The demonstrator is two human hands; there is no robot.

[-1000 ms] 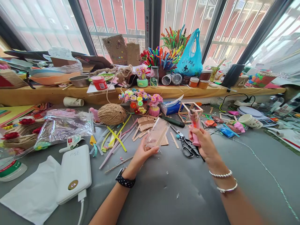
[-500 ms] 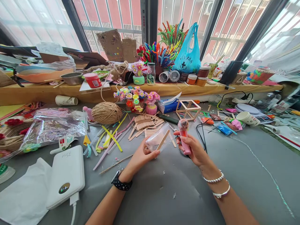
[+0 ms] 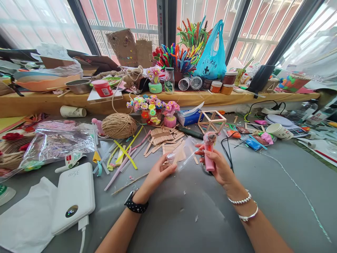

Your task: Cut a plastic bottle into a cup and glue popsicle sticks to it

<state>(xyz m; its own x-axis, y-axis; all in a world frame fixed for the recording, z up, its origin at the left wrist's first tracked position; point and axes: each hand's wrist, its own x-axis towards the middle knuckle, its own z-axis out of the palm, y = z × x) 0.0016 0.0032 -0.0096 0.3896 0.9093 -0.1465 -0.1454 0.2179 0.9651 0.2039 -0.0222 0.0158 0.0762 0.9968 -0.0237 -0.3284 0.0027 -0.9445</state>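
Note:
My left hand (image 3: 161,171) is closed on a thin clear plastic piece (image 3: 186,151), pinching its near-left edge. A pale wooden craft stick seems to lie against the plastic by my thumb, blurred by the glare. My right hand (image 3: 216,163) is wrapped round the pink handle of what looks like a small hot glue gun (image 3: 209,154), held upright with its rounded, smeared end on top. The gun is just right of the plastic, and its far side is hidden. Loose craft sticks (image 3: 161,136) lie in a pile beyond my left hand.
A ball of twine (image 3: 119,125), yellow strips (image 3: 129,154) and a white power bank (image 3: 75,198) are on the left. Behind stand a tissue pack (image 3: 190,116) and a wooden stick frame (image 3: 212,121). A black cable (image 3: 228,151) runs beside my right hand.
The clear plastic has tilted in my left hand, so the craft stick shows less plainly. My right hand has hardly moved, still holding the glue gun.

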